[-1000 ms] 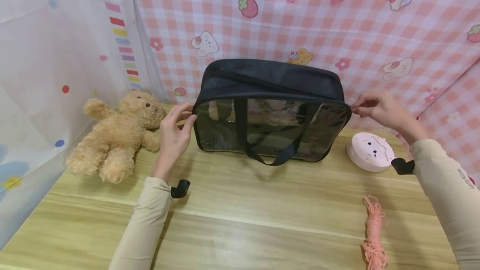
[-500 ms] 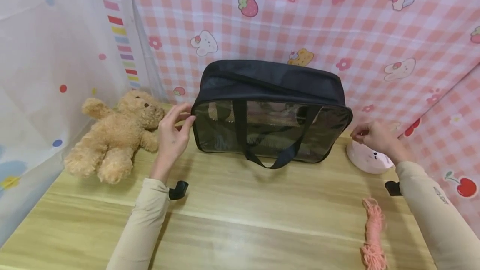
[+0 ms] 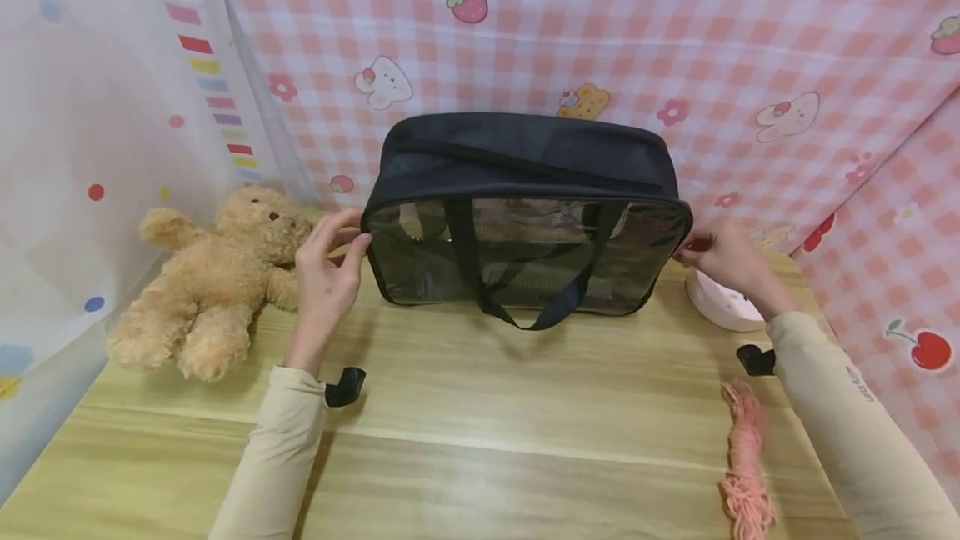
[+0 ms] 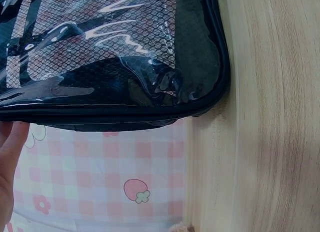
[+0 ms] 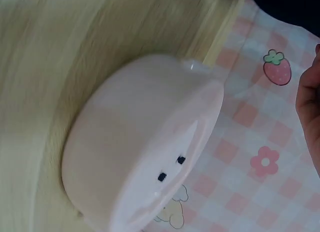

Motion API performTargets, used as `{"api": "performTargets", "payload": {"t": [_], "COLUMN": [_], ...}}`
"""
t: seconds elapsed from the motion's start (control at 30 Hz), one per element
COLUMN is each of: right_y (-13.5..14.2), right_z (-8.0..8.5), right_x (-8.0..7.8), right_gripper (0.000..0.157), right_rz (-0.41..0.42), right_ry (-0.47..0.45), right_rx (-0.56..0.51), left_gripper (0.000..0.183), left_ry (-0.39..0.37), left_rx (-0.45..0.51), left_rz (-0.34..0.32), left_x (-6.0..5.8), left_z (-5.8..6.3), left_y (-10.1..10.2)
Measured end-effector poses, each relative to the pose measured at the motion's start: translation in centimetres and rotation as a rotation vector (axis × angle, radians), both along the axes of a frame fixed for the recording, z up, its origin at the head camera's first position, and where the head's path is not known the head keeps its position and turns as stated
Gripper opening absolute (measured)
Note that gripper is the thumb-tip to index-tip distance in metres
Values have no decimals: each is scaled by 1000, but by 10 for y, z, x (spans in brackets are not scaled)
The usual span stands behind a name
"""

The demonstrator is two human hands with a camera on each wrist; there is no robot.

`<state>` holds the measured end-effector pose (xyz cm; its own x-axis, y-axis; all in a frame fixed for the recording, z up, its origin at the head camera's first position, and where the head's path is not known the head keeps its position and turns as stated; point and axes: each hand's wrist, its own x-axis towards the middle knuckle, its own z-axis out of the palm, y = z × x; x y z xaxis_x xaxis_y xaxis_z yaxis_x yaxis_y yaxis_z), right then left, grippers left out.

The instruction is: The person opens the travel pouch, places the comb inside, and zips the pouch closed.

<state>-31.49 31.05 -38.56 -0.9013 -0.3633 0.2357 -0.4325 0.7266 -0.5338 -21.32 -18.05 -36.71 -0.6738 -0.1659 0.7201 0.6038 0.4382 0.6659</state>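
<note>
A black bag [image 3: 525, 152] with a see-through front panel and dark handles stands upright on the table. My left hand [image 3: 330, 269] holds its left edge, thumb toward the front and fingers behind; the left wrist view shows part of this hand [image 4: 9, 169] against the bag's rim [image 4: 125, 113]. At the bag's right edge my right hand [image 3: 731, 261] has curled fingers, the fingertips partly hidden by the rim. In the right wrist view this hand [image 5: 311, 105] lies at the frame's edge near the bag's dark corner [image 5: 292, 7]. I cannot tell what exactly it pinches there.
A round pale pink case [image 3: 722, 305] with a face on it sits below my right forearm. Nearer lies a bundle of pink cord [image 3: 745, 473]. On the left a tan teddy bear [image 3: 210, 290] lies on the wooden table [image 3: 480, 457]. A pink checked cloth [image 3: 510, 57] hangs behind.
My right hand leaves the bag's upper right corner, drops outward over the pink case, then comes back in to the right edge lower down. My left hand keeps its place on the left edge.
</note>
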Motion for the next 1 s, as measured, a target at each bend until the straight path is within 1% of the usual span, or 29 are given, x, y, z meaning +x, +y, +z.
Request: {"api": "performTargets", "payload": {"t": [0.1, 0.3, 0.47, 0.6, 0.7, 0.77, 0.9, 1.0], "right_y": [-3, -2, 3, 5, 5, 4, -2, -8], "right_z": [-4, -11, -19, -26, -29, -29, -28, -28], "right_x": [4, 17, 30, 40, 47, 51, 59, 64], "right_gripper": [7, 6, 8, 11, 14, 15, 9, 5], "right_rz": [-13, -85, -89, -143, -188, -190, -213, -243], "right_ry": [-5, -52, -36, -51, -54, -34, 33, 92], "right_rx": [-43, -141, -180, -215, -233, -243, -241, -228], "left_gripper": [22, 22, 22, 22, 22, 23, 25, 26], "left_ry": [-4, 1, 15, 19, 22, 20, 12, 7], "left_rx": [3, 4, -15, -21, -15, -6, 6, 11], "left_rz": [6, 8, 10, 15, 15, 17, 19, 11], "left_x": [1, 1, 2, 2, -2, -7, -16, -18], "left_z": [1, 2, 1, 1, -4, -11, -22, -25], "left_y": [0, -2, -4, -5, -9, -13, -19, -21]}}
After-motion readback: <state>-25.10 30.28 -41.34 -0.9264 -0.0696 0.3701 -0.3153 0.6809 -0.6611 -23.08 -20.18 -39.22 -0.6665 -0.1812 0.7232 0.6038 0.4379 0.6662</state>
